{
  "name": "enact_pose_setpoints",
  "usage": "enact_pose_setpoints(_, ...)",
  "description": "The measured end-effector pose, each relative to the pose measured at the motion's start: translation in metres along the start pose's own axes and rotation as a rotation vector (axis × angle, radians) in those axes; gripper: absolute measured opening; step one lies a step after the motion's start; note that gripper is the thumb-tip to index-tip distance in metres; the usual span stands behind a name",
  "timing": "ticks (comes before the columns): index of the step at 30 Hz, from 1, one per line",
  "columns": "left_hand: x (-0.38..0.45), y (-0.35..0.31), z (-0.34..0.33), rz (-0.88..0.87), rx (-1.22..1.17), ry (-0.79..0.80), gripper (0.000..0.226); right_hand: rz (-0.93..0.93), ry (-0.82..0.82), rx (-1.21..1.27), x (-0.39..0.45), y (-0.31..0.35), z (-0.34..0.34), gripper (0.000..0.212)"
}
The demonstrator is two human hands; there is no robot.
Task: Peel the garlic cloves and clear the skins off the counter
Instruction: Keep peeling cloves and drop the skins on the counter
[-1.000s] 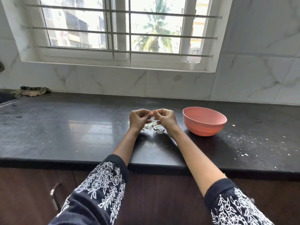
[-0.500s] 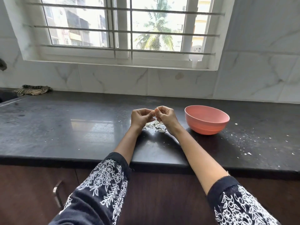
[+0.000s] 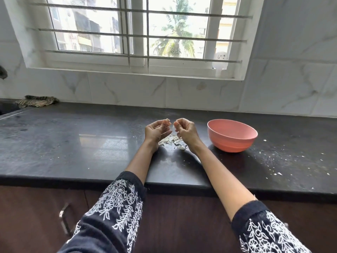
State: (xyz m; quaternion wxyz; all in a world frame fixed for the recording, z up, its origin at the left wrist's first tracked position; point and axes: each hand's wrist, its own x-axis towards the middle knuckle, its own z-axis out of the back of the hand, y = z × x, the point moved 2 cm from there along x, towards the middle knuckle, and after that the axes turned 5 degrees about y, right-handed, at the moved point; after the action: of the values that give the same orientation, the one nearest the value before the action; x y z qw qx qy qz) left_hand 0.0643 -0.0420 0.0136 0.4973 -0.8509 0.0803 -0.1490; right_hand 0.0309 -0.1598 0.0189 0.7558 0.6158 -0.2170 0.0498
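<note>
Skins (image 3: 172,141) lie heaped on the bench (image 3: 73,143) under both hands. Left hand (image 3: 156,131) pinches a small clove (image 3: 166,119); right hand (image 3: 186,131) curls, its contents unclear.

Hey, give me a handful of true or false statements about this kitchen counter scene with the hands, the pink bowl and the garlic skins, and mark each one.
1. The pink bowl stands to the right of both hands. True.
2. The garlic skins are piled inside the bowl. False: the pile lies on the black counter, under and between the hands.
3. The left hand and right hand are pressed together. False: a small gap shows between their fingertips.
4. A striped cloth lies at the far left of the counter by the wall. True.
5. White specks are scattered on the counter to the right of the bowl. True.
6. The bowl is tipped on its side. False: it stands upright, with its opening upward.
</note>
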Motion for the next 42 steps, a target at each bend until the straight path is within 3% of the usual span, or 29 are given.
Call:
enact_pose_setpoints(9, 0.0005, 0.0026, 0.0002, 0.001, 0.069, 0.001, 0.006, -0.002, -0.152, 0.020, 0.0012, 0.0001, 0.0069, 0.012)
enact_pose_setpoints(16, 0.0014, 0.0037, -0.0009, -0.021, 0.160, 0.005, 0.008, 0.040, -0.159, -0.558, 0.0002, 0.0002, 0.0087, 0.022)
enact_pose_setpoints(18, 0.0005, 0.0037, -0.0019, -0.024, 0.174, 0.009, 0.018, 0.070, -0.177, -0.544, -0.0014, 0.0027, 0.0090, 0.033)
enact_pose_setpoints(20, 0.0000, 0.0033, -0.0015, -0.025, 0.181, 0.013, 0.023, 0.100, -0.171, -0.488, -0.0003, 0.0046, 0.0071, 0.026)
enact_pose_setpoints(25, -0.0040, 0.0019, -0.0030, -0.050, 0.226, 0.071, 0.002, 0.188, -0.086, -0.515, -0.0011, 0.0062, 0.0027, 0.012)
enact_pose_setpoints(42, -0.0032, 0.0030, -0.0020, -0.116, 0.336, 0.095, 0.008, 0.169, -0.143, -0.456, -0.0009, 0.0062, 0.0048, 0.011)
